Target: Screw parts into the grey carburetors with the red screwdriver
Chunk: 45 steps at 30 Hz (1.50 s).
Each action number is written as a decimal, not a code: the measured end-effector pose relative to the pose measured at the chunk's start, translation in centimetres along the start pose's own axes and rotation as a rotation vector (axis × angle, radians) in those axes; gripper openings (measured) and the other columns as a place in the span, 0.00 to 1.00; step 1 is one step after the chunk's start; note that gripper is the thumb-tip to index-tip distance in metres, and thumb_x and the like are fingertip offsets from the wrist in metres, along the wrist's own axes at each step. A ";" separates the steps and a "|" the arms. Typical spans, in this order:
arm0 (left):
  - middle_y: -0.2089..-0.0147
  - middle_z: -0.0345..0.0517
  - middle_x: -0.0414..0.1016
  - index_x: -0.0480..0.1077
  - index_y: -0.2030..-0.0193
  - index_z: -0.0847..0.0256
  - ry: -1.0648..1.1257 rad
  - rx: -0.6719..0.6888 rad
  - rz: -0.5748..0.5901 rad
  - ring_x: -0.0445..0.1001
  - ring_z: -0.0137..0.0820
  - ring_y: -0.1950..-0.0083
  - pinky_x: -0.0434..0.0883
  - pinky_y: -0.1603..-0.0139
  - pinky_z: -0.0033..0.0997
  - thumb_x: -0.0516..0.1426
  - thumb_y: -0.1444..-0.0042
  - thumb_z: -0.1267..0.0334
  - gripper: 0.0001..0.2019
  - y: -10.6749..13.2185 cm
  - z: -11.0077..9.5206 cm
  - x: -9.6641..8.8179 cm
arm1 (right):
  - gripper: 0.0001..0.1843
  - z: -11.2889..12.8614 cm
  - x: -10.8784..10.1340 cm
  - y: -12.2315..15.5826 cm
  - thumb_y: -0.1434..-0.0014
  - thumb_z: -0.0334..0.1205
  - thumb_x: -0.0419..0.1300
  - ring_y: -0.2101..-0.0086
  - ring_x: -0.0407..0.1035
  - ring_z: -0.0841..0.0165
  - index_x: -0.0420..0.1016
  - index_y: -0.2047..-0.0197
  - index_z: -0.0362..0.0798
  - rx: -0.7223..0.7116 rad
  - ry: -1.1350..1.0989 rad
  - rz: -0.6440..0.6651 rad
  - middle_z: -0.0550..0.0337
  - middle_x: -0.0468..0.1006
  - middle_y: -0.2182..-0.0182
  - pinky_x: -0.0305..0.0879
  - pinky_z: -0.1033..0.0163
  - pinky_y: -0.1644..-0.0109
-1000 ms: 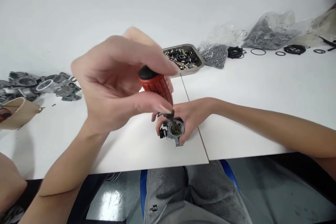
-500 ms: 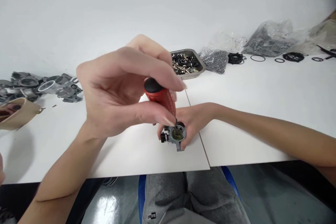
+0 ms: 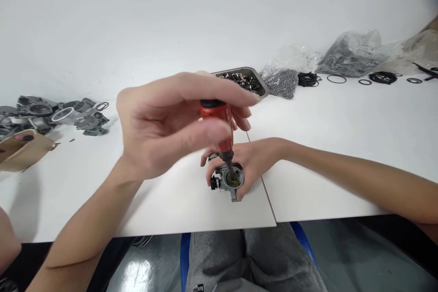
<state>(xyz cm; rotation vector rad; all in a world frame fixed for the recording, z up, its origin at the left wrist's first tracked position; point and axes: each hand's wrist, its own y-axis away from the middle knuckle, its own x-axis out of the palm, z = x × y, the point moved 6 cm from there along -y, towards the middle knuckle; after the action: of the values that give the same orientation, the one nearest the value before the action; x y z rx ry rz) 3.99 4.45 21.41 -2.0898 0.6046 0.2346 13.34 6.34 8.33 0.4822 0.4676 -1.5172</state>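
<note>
My left hand point(image 3: 160, 127) is closed around the red handle of a screwdriver point(image 3: 226, 139), thumb in front and index finger stretched past its black end cap. The shaft points down into the round bore of a small grey metal carburetor point(image 3: 224, 181), where a yellowish-green disc shows. Where exactly the tip rests I cannot make out. Against the white table, my right hand point(image 3: 255, 159) grips the carburetor from behind and the right side. A black knob sticks out on the carburetor's left.
Grey carburetor bodies point(image 3: 91, 118) lie at the left behind a tan container point(image 3: 30, 155). A metal tray point(image 3: 262, 89) of small parts stands at the back, beside plastic bags point(image 3: 280, 82) and black rings point(image 3: 383, 77). Part of another person point(image 3: 7, 242) shows at lower left.
My left hand has shifted right and its fingers have loosened and extended around the screwdriver. The screwdriver stands more upright, with more of its shaft visible. My right hand keeps holding the carburetor.
</note>
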 end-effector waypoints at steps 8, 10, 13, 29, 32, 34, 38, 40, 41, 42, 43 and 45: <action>0.70 0.37 0.75 0.74 0.54 0.58 0.184 -0.056 -0.058 0.79 0.34 0.68 0.80 0.71 0.36 0.67 0.53 0.58 0.19 -0.2 0.8 0.4 | 0.30 -0.3 0.2 0.0 0.51 0.43 0.71 0.44 0.61 0.63 0.70 0.46 0.50 0.000 -0.066 0.003 0.55 0.60 0.42 0.59 0.62 0.39; 0.73 0.37 0.73 0.74 0.58 0.57 0.324 -0.130 -0.053 0.79 0.35 0.69 0.79 0.73 0.37 0.69 0.57 0.58 0.18 0.0 1.4 1.0 | 0.30 -0.5 0.2 -0.1 0.52 0.43 0.72 0.45 0.61 0.63 0.70 0.46 0.50 -0.016 -0.078 -0.011 0.55 0.59 0.41 0.59 0.62 0.39; 0.70 0.40 0.75 0.74 0.62 0.60 0.403 -0.133 -0.075 0.78 0.35 0.70 0.79 0.75 0.39 0.69 0.56 0.59 0.15 0.1 1.6 1.3 | 0.30 -0.6 0.2 -0.2 0.51 0.44 0.71 0.45 0.61 0.62 0.70 0.46 0.49 -0.050 -0.077 -0.011 0.54 0.59 0.41 0.59 0.61 0.39; 0.61 0.41 0.77 0.76 0.54 0.56 -0.010 -0.005 -0.076 0.80 0.35 0.65 0.81 0.68 0.37 0.64 0.49 0.59 0.15 -0.1 0.0 0.0 | 0.31 -0.3 0.2 -0.2 0.51 0.44 0.71 0.44 0.61 0.63 0.70 0.45 0.50 -0.022 -0.036 0.008 0.57 0.64 0.46 0.57 0.61 0.38; 0.68 0.41 0.74 0.75 0.53 0.62 0.055 0.105 -0.073 0.78 0.33 0.71 0.79 0.74 0.35 0.68 0.53 0.61 0.19 -0.1 -0.2 0.4 | 0.30 -0.6 0.3 -0.2 0.52 0.42 0.71 0.45 0.62 0.63 0.70 0.45 0.50 -0.027 -0.079 0.006 0.57 0.64 0.45 0.59 0.62 0.40; 0.71 0.39 0.73 0.74 0.54 0.61 0.131 0.031 -0.093 0.78 0.33 0.72 0.78 0.74 0.34 0.68 0.55 0.61 0.20 -0.1 0.7 0.6 | 0.31 -0.6 0.3 -0.2 0.53 0.41 0.72 0.45 0.62 0.62 0.71 0.46 0.50 -0.024 -0.089 -0.004 0.56 0.62 0.44 0.61 0.62 0.42; 0.70 0.38 0.74 0.74 0.60 0.55 0.241 -0.072 -0.108 0.78 0.33 0.70 0.80 0.70 0.35 0.68 0.55 0.54 0.16 0.3 2.2 1.0 | 0.31 -0.5 0.2 -0.2 0.52 0.42 0.71 0.45 0.61 0.61 0.71 0.46 0.50 -0.016 -0.061 -0.006 0.55 0.58 0.41 0.62 0.63 0.44; 0.68 0.41 0.76 0.74 0.62 0.55 0.261 -0.089 -0.102 0.79 0.36 0.66 0.82 0.64 0.41 0.68 0.55 0.53 0.15 0.6 2.6 0.6 | 0.31 -0.4 0.2 -0.2 0.52 0.42 0.71 0.45 0.61 0.62 0.70 0.46 0.50 -0.022 -0.036 -0.009 0.55 0.58 0.42 0.60 0.61 0.42; 0.67 0.43 0.76 0.75 0.62 0.56 0.267 -0.104 -0.106 0.80 0.39 0.62 0.82 0.60 0.44 0.67 0.54 0.53 0.14 0.7 2.9 0.2 | 0.30 -0.4 0.1 -0.2 0.52 0.42 0.71 0.45 0.61 0.62 0.70 0.46 0.50 -0.026 -0.027 -0.013 0.55 0.58 0.42 0.59 0.61 0.40; 0.67 0.45 0.77 0.75 0.62 0.57 0.272 -0.129 -0.111 0.80 0.42 0.59 0.82 0.56 0.47 0.66 0.52 0.54 0.13 0.8 3.1 -0.3 | 0.30 -0.4 0.1 -0.2 0.53 0.41 0.72 0.45 0.61 0.62 0.70 0.46 0.51 -0.027 -0.022 -0.017 0.55 0.58 0.42 0.58 0.60 0.39; 0.66 0.47 0.77 0.76 0.62 0.58 0.277 -0.159 -0.120 0.79 0.45 0.55 0.81 0.54 0.50 0.65 0.51 0.56 0.12 0.9 3.3 -0.8 | 0.30 -0.4 0.2 -0.2 0.53 0.41 0.71 0.46 0.62 0.62 0.70 0.46 0.51 -0.025 -0.021 -0.018 0.55 0.58 0.42 0.57 0.59 0.39; 0.67 0.49 0.77 0.77 0.62 0.59 0.272 -0.207 -0.115 0.79 0.48 0.53 0.81 0.54 0.52 0.65 0.49 0.58 0.10 0.9 3.5 -1.5 | 0.30 -0.6 0.2 -0.2 0.52 0.41 0.71 0.47 0.62 0.62 0.70 0.46 0.52 -0.018 -0.029 -0.014 0.55 0.57 0.42 0.58 0.59 0.39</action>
<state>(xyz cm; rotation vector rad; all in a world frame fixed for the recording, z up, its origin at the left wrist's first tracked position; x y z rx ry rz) 2.50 7.46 19.34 -2.3698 0.6395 -0.0570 13.18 6.49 7.76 0.4431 0.4631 -1.5305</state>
